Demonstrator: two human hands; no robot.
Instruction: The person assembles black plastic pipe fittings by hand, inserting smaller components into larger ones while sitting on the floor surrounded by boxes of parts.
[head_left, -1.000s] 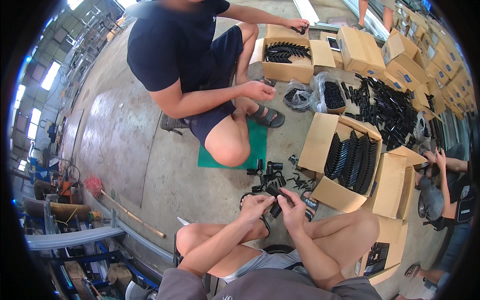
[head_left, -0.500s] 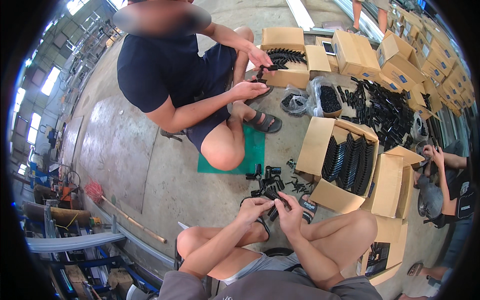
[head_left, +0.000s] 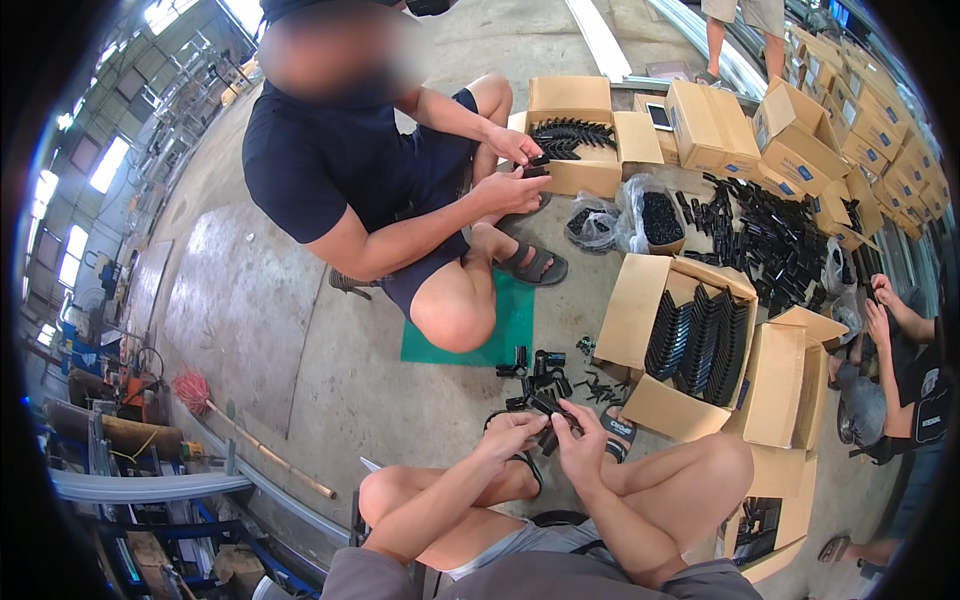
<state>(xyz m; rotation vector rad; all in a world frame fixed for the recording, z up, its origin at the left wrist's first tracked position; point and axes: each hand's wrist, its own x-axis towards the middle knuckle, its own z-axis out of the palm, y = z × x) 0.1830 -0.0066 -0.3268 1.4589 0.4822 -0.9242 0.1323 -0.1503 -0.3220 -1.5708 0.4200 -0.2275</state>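
Between my knees, a black angled plastic fitting (head_left: 546, 402) is held in both hands, above the floor. My left hand (head_left: 508, 434) is closed, its fingertips pinching the fitting's near left side. My right hand (head_left: 582, 438) is closed on its right side, thumb and fingers pressed to it. My fingers hide part of the fitting. Just beyond my hands lies a small heap of similar black fittings (head_left: 545, 372). Several small black pieces (head_left: 605, 390) are scattered right of the heap.
A co-worker (head_left: 340, 190) sits opposite, holding a black part. An open carton (head_left: 628, 312) with rows of black fittings stands right of my hands. Beyond it are clear bags (head_left: 592, 222), a large pile of black parts (head_left: 770, 225) and stacked cartons. A mop (head_left: 265, 445) lies left.
My hands sit slightly lower in the picture, and the fitting is tilted differently between my fingers. The co-worker's two hands have come closer together. The whole view has shifted slightly.
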